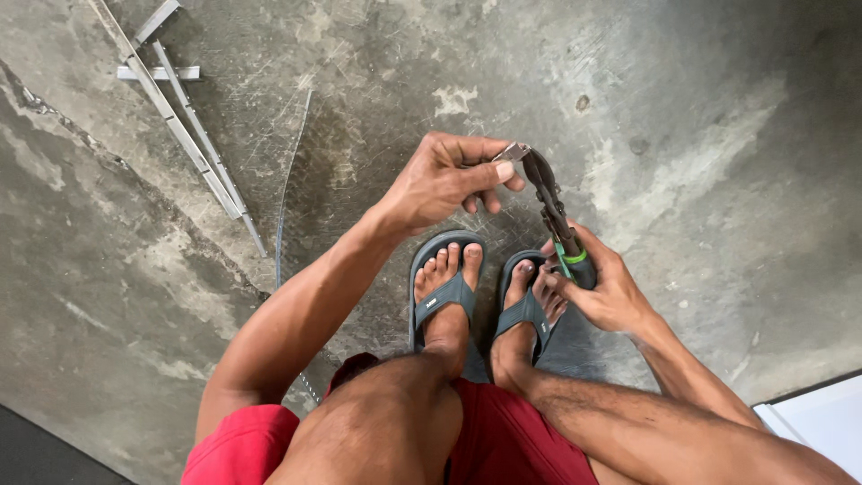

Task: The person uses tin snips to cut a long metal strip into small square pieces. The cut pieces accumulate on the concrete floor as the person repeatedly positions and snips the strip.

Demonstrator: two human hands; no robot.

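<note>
Viewing: head camera, straight down on a person crouched over the floor, red shorts at the bottom edge.
Floor [700,135]: bare grey concrete, scratched, mottled with pale patches and darker stains; a crack runs along the left side.
Metal strips [193,144]: long, flat, light grey lengths lying crossed on the floor at upper left, well apart from the hands; one thin curved strip lies beside them.
White panel [817,422]: flat pale corner at lower right, on the floor.
Sandals [444,301]: grey-blue flip-flops, matte, on both feet, side by side between the forearms.
Snips [557,224]: dark metal cutting tool, blades pointing up and away, handle black with a green band; held above the toes, clear of the floor.
Right hand [606,292]: closed round the snips' handle, fingers wrapped.
Left hand [449,180]: fingers curled, thumb and forefinger pinching the metal piece.
Metal piece [512,153]: small, thin, shiny grey scrap, bent; it sits at the blade tips of the snips, touching them.
</note>
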